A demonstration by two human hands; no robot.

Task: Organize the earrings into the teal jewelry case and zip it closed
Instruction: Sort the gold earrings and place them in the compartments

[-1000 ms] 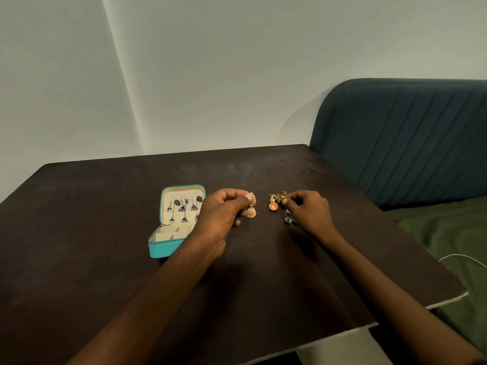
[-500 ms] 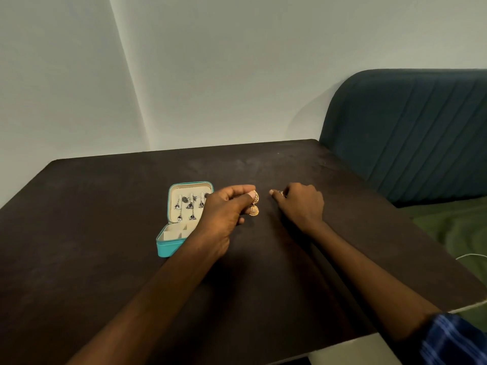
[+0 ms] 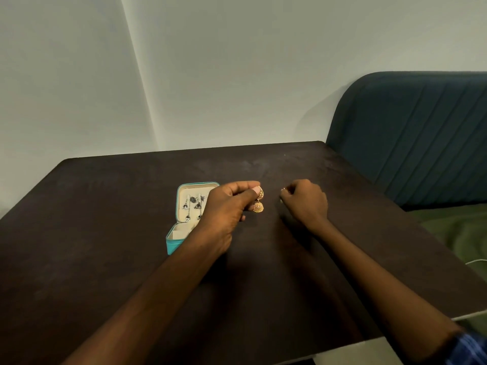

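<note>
The teal jewelry case (image 3: 171, 245) lies open on the dark table, left of centre. Several dark silver earrings (image 3: 194, 204) hang on its cream lid panel, and my left wrist hides part of the cream compartments below. My left hand (image 3: 226, 214) is just right of the case and pinches a gold bell-shaped earring (image 3: 258, 206), which dangles above the table. My right hand (image 3: 305, 204) is a little further right, fingers curled down, with a small metallic earring piece (image 3: 283, 190) pinched at its fingertips. The other loose earrings are hidden under that hand.
The dark brown table (image 3: 105, 233) reaches the white wall corner at the back. A dark blue padded bench back (image 3: 411, 138) and a green cushion (image 3: 458, 233) stand to the right. A white cable (image 3: 474, 261) lies on the cushion.
My right hand has closed over the loose earrings, which were visible on the table a second ago. My left hand keeps holding the gold earring in about the same spot.
</note>
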